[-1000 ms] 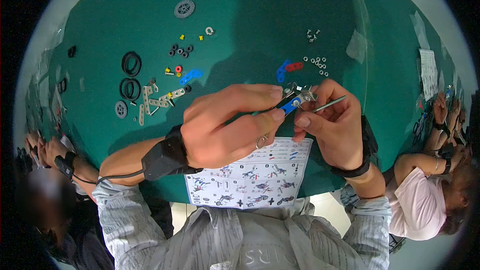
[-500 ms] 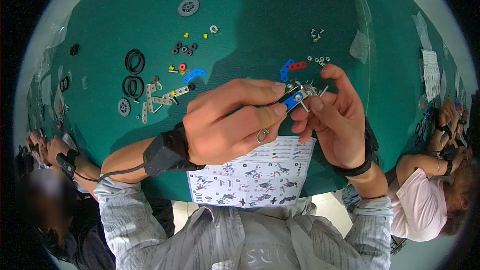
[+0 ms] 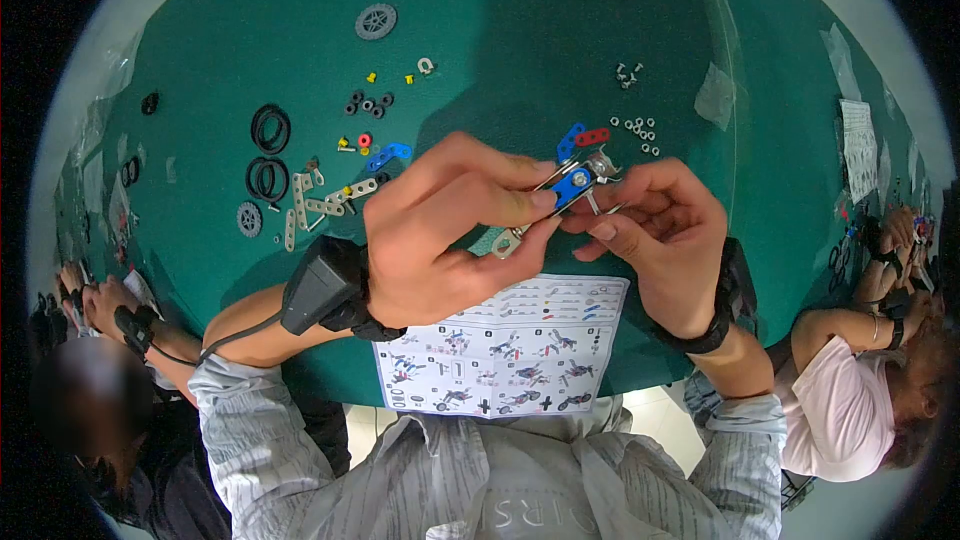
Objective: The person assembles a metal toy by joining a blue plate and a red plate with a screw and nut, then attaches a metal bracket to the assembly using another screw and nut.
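My left hand [image 3: 455,225] is closed on a small assembly of metal strips with a blue perforated piece [image 3: 572,184] on its upper side. A rounded silver strip end [image 3: 508,242] sticks out below my left fingers. My right hand [image 3: 665,235] is beside the assembly's right end, thumb and fingers pinched near a protruding screw [image 3: 593,202]; what they hold, if anything, is too small to name. Just beyond the assembly lie a red strip [image 3: 593,137] and a blue angled strip [image 3: 569,142]. A printed instruction sheet [image 3: 500,350] lies under and below my hands.
Black rings [image 3: 270,128], a grey wheel [image 3: 376,22], silver strips [image 3: 300,202] and small yellow and black parts lie to the left on the green table [image 3: 450,0]. Nuts [image 3: 640,125] and screws [image 3: 628,74] lie to the right. Other people sit at both sides.
The assembly has moved slightly left and turned, showing more of the blue piece and the strip end below. My right fingers have come together below its right end, from a more spread pose.
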A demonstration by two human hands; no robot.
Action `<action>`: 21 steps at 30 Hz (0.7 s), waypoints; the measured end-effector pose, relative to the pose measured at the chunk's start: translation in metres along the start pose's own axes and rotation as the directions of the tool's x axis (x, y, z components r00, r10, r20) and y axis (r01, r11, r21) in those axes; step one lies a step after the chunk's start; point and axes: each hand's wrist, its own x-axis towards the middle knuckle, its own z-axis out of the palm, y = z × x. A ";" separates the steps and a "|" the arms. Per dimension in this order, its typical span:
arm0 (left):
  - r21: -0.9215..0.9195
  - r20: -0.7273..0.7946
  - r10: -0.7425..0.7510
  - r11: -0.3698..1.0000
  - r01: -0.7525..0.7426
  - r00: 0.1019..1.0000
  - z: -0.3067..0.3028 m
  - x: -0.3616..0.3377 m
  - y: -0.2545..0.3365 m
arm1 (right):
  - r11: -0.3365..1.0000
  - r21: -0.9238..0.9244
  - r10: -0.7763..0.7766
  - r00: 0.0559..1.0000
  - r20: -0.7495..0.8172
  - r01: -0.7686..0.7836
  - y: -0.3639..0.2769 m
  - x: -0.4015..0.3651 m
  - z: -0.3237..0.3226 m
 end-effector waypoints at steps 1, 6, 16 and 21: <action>0.001 -0.001 -0.008 1.000 0.008 1.000 0.000 0.000 0.001 | 0.999 -0.038 -0.024 1.000 -0.001 0.024 0.001 0.000 0.000; -0.038 -0.023 -0.082 0.996 0.081 0.996 -0.002 0.001 0.005 | 0.996 -0.048 -0.080 0.995 -0.051 0.078 0.001 -0.001 0.003; -0.082 -0.074 -0.091 0.993 0.085 0.993 0.001 -0.001 0.005 | 0.664 -0.670 -0.424 0.905 0.029 0.333 -0.009 0.001 -0.004; -0.006 -0.051 -0.050 0.999 0.050 0.997 0.002 0.000 0.009 | 0.533 -0.691 -0.580 0.805 0.122 0.489 -0.006 0.004 -0.005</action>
